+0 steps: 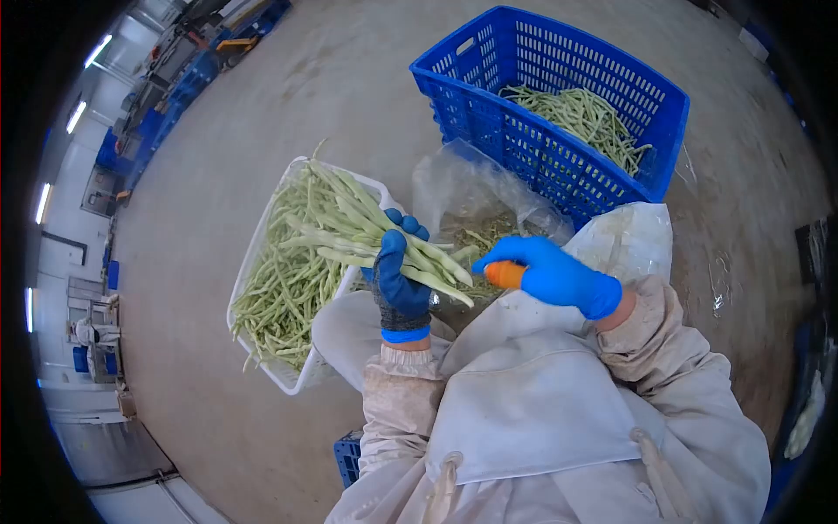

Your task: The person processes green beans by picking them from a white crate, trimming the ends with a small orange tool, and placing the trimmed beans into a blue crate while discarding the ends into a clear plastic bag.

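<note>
My left hand (403,275), in a dark blue coated glove, is closed around a bunch of pale green beans (375,231). Their ends point right, toward my other hand. My right hand (554,278), in a bright blue glove, grips a tool with an orange handle (504,274); its working end cannot be made out. A small gap lies between the tool and the bean ends. Left of the bunch, a white basket (249,262) is heaped with loose green beans (284,293).
Beyond my right hand stands a blue slatted crate (546,162) with green beans (585,118) inside. Between it and my knees lies a clear plastic bag (476,179) with trimmed scraps (480,231). Part of another blue crate (347,456) shows below my left sleeve.
</note>
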A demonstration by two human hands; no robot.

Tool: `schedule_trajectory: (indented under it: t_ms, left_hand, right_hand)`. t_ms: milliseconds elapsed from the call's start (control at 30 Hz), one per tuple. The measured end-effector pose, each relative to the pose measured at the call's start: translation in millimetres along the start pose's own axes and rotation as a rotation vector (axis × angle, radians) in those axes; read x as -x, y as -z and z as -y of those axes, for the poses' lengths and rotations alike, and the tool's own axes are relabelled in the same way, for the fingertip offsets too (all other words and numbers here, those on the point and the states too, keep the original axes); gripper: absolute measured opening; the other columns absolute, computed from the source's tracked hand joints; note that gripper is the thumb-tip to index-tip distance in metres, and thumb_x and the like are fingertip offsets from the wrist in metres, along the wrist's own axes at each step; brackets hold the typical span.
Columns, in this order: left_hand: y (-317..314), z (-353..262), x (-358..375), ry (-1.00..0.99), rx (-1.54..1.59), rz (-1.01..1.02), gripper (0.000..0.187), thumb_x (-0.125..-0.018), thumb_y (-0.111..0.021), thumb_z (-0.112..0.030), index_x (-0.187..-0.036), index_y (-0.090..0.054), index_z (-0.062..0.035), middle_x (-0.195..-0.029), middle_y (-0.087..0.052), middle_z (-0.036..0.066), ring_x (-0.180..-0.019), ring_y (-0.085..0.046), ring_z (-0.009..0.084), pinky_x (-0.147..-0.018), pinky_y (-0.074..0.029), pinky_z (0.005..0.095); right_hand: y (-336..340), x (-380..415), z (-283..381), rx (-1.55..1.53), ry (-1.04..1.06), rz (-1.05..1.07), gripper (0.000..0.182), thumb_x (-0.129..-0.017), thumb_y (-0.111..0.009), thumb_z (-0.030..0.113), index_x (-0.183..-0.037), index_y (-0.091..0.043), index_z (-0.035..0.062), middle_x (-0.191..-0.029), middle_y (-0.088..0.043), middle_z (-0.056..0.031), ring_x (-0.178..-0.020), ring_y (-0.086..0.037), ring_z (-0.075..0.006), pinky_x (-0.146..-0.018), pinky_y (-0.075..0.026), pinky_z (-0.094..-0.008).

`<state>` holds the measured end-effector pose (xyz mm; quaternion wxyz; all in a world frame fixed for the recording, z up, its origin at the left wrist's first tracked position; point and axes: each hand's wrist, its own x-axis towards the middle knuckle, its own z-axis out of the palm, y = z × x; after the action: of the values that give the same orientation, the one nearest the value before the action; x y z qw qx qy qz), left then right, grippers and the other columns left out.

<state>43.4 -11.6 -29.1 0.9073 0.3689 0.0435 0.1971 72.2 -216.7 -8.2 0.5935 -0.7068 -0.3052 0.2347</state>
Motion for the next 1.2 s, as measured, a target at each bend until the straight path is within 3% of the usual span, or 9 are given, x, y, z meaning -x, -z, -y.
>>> schedule_trajectory:
  t_ms: [100, 500, 600, 700, 767, 933, 967, 1067, 1200]
  left_hand:
    - [-7, -3, 3, -0.086, -0.116, -0.013, 0.035, -0.084, -0.058, -0.014, -0.115, -0.049, 0.0002, -0.097, -0.059, 0.012, -0.087, -0.057, 0.0217, -0.081, -0.048, 0.0356]
    - [-13, 2, 17, -0.095, -0.158, -0.025, 0.031, -0.085, -0.059, -0.007, -0.114, -0.051, 0.0003, -0.1, -0.058, 0.009, -0.089, -0.057, 0.0197, -0.083, -0.047, 0.0333]
    - [16, 23, 23, -0.396, -1.018, 0.148, 0.026, -0.084, -0.057, -0.004, -0.11, -0.056, -0.001, -0.1, -0.06, 0.007, -0.089, -0.057, 0.0163, -0.08, -0.047, 0.0318]
    - [-10, 12, 31, -0.029, -0.749, 0.2, 0.03, -0.083, -0.059, -0.009, -0.113, -0.057, -0.0047, -0.105, -0.06, 0.011, -0.094, -0.059, 0.0206, -0.081, -0.048, 0.0328]
    - [-13, 18, 30, -0.177, -0.77, 0.152, 0.031, -0.082, -0.06, -0.009, -0.112, -0.055, -0.0019, -0.104, -0.059, 0.009, -0.093, -0.058, 0.0173, -0.081, -0.047, 0.0304]
    - [-25, -26, 4, -0.199, -0.302, 0.118, 0.05, -0.081, -0.06, -0.002, -0.127, -0.04, -0.0043, -0.102, -0.056, 0.007, -0.09, -0.056, 0.0148, -0.079, -0.048, 0.0289]
    - [-23, -31, -1, -0.213, -0.308, 0.111, 0.05, -0.081, -0.06, -0.002, -0.127, -0.04, -0.0043, -0.102, -0.056, 0.007, -0.09, -0.056, 0.0148, -0.079, -0.048, 0.0289]
    - [-27, -39, -11, -0.35, -0.179, -0.037, 0.041, -0.081, -0.063, -0.006, -0.118, -0.047, -0.0041, -0.096, -0.057, 0.006, -0.087, -0.056, 0.016, -0.076, -0.047, 0.0298]
    - [-8, -32, -21, -0.339, -0.194, -0.112, 0.035, -0.083, -0.061, -0.007, -0.116, -0.048, -0.0024, -0.096, -0.057, 0.007, -0.085, -0.057, 0.0181, -0.078, -0.048, 0.0315]
  right_hand:
    - [-9, -1, 5, -0.144, -0.222, 0.171, 0.023, -0.082, -0.055, 0.011, -0.102, -0.063, 0.0012, -0.092, -0.065, -0.0092, -0.086, -0.057, -0.014, -0.08, -0.044, -0.0298]
    - [-31, -2, -42, -0.243, -0.125, -0.232, 0.015, -0.084, -0.056, 0.011, -0.088, -0.066, 0.0012, -0.078, -0.064, -0.0033, -0.069, -0.053, -0.0095, -0.062, -0.042, -0.0255]
    - [-38, -5, -65, -0.596, -0.216, -0.37, 0.016, -0.081, -0.054, 0.008, -0.087, -0.064, -0.0031, -0.081, -0.064, -0.0086, -0.076, -0.06, -0.0165, -0.071, -0.048, -0.0266]
    - [-34, -10, -99, -0.572, -0.344, -0.387, 0.016, -0.077, -0.054, 0.009, -0.082, -0.063, -0.0033, -0.079, -0.064, -0.0087, -0.072, -0.059, -0.0155, -0.068, -0.047, -0.0279]
    - [-32, -12, -128, -0.025, -0.227, -0.338, 0.016, -0.075, -0.052, 0.008, -0.078, -0.063, -0.0035, -0.074, -0.063, -0.0082, -0.068, -0.057, -0.0152, -0.065, -0.046, -0.0278]
    - [8, 16, -238, 0.008, -0.464, -0.208, 0.013, -0.071, -0.056, 0.004, -0.081, -0.062, -0.0029, -0.072, -0.063, -0.0082, -0.064, -0.056, -0.0178, -0.064, -0.046, -0.0298]
    - [15, 14, -240, 0.251, -0.212, -0.338, 0.013, -0.071, -0.057, 0.003, -0.083, -0.062, -0.0023, -0.075, -0.063, -0.0081, -0.066, -0.056, -0.0175, -0.065, -0.045, -0.0298]
    - [29, -11, -182, 0.281, 0.161, -0.656, 0.013, -0.078, -0.057, 0.003, -0.089, -0.062, 0.0002, -0.08, -0.063, -0.0058, -0.069, -0.056, -0.014, -0.066, -0.045, -0.0272]
    - [53, -23, -32, -0.029, -0.059, -0.41, 0.019, -0.087, -0.058, 0.018, -0.095, -0.065, 0.0013, -0.079, -0.062, -0.0014, -0.073, -0.056, -0.0088, -0.067, -0.044, -0.0225]
